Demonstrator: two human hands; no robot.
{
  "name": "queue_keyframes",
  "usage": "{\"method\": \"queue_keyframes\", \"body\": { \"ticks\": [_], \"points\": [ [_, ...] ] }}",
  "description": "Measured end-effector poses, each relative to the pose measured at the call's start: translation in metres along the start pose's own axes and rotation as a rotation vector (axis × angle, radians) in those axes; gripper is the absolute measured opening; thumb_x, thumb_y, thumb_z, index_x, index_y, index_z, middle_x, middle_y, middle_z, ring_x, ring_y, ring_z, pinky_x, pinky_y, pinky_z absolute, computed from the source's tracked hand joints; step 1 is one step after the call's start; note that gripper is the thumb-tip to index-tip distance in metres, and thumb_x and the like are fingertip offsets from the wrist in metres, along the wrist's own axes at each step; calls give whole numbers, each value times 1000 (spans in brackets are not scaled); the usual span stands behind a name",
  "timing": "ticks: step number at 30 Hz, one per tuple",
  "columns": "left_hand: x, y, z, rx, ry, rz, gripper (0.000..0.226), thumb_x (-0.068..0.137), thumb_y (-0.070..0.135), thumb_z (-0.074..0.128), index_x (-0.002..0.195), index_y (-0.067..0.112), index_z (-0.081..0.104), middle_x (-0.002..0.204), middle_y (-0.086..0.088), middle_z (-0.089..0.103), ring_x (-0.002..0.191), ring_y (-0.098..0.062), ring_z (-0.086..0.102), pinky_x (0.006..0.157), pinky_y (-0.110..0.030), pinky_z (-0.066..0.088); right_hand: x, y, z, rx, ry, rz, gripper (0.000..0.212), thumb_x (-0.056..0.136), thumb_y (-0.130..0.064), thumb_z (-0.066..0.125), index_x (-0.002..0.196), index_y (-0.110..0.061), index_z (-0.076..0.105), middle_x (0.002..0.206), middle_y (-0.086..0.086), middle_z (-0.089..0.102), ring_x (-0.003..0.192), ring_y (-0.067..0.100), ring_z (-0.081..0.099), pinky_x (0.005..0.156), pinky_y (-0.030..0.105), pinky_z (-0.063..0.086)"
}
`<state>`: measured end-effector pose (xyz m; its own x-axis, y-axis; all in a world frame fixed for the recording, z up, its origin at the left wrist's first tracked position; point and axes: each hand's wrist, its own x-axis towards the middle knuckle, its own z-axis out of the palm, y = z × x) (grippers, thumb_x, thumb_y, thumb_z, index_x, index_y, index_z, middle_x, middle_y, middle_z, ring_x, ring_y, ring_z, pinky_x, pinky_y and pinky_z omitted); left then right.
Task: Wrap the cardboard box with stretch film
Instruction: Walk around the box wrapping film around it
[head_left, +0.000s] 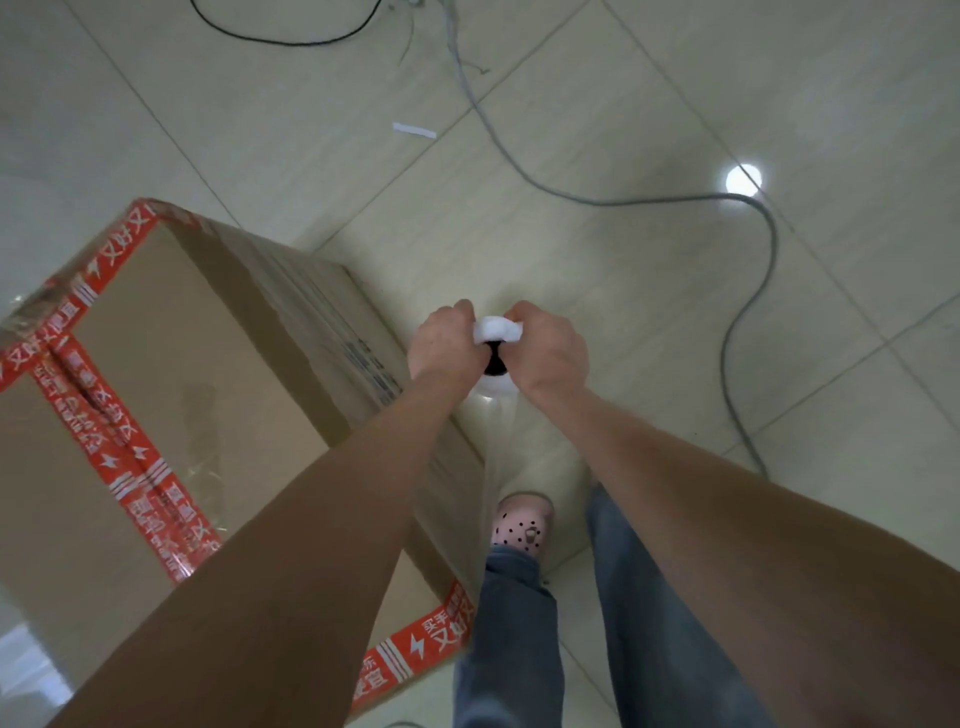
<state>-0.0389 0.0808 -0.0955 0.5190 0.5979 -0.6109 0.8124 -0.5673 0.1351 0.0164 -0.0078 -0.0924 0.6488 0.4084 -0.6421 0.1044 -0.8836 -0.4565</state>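
- Gripping the roll (493, 328) upright from both sides, the left hand (444, 343) and right hand (545, 345) curl around its top.
- Left of the hands, the box (171, 364) sits on the floor (623, 104).
- Clear film (493, 452) apparently runs from the roll to its near corner.

The one view comes from a wide-angle camera worn on the person's head, facing steeply down at the floor (649, 104) from standing height. Both forearms enter from the bottom edge and meet near the frame's middle, where the left hand (441, 345) and right hand (550, 351) grip the stretch film roll (494, 328) at arm's reach. The cardboard box (156, 338) fills the left and lower left.
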Motion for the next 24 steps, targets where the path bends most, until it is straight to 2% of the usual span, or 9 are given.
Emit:
{"method": "queue_keyframes", "body": {
  "ticks": [3, 7, 10, 12, 16, 20, 22, 24],
  "points": [
    [7, -5, -8, -144, 32, -190, 24, 83, 20, 58, 103, 7, 54, 102, -13, 62, 95, -32, 60, 67, -32, 43, 12, -16, -6, 24, -7, -72, 28, 85, -14, 51, 111, -18, 60, 107, 7, 63, 98, 29, 59, 71, 29, 37],
    [18, -22, -18, -355, 89, -414, 34, 81, 27, 64, 107, 6, 58, 107, -13, 63, 100, -32, 61, 69, -30, 43, 25, -34, -2, 112, -131, -19, 41, 84, -22, 63, 124, -17, 52, 116, 8, 59, 106, 28, 58, 80, 31, 42],
    [24, -38, -23, -492, 107, -570, 41, 80, 33, 67, 110, 7, 61, 112, -14, 65, 101, -33, 63, 78, -33, 52, 31, -48, 4, 166, -240, 1, 48, 84, -31, 66, 126, -16, 49, 115, 8, 61, 105, 28, 58, 75, 30, 42],
    [26, -46, -26, -471, 78, -594, 44, 83, 35, 66, 115, 7, 59, 114, -13, 63, 103, -31, 62, 75, -31, 49, 33, -58, 9, 171, -270, -2, 45, 87, -30, 64, 126, -13, 49, 117, 9, 61, 105, 27, 58, 73, 27, 39],
    [26, -49, -34, -281, 40, -472, 37, 85, 31, 64, 115, 11, 55, 110, -11, 62, 100, -30, 60, 68, -31, 41, 38, -67, 11, 88, -292, 13, 39, 89, -25, 62, 122, -9, 48, 116, 11, 60, 104, 29, 58, 70, 28, 37],
    [28, -39, -39, 22, 66, -115, 36, 88, 12, 54, 123, 14, 48, 117, -8, 56, 104, -29, 56, 64, -33, 39, 41, -65, 13, 40, -273, 1, 28, 85, -20, 60, 108, -8, 51, 106, 12, 61, 96, 30, 59, 67, 28, 35],
    [30, -33, -42, 146, 87, 43, 38, 88, 10, 52, 125, 14, 48, 121, -5, 52, 110, -25, 52, 66, -35, 42, 41, -66, 15, 36, -251, -8, 23, 84, -20, 58, 103, -8, 52, 101, 13, 63, 94, 31, 60, 66, 28, 37],
    [33, -30, -47, 235, 86, 124, 35, 91, 13, 49, 126, 14, 48, 123, -4, 50, 114, -24, 48, 67, -34, 41, 43, -69, 17, -2, -248, -23, 19, 86, -20, 55, 101, -9, 53, 101, 13, 64, 95, 32, 60, 67, 30, 38]
  ]
}}
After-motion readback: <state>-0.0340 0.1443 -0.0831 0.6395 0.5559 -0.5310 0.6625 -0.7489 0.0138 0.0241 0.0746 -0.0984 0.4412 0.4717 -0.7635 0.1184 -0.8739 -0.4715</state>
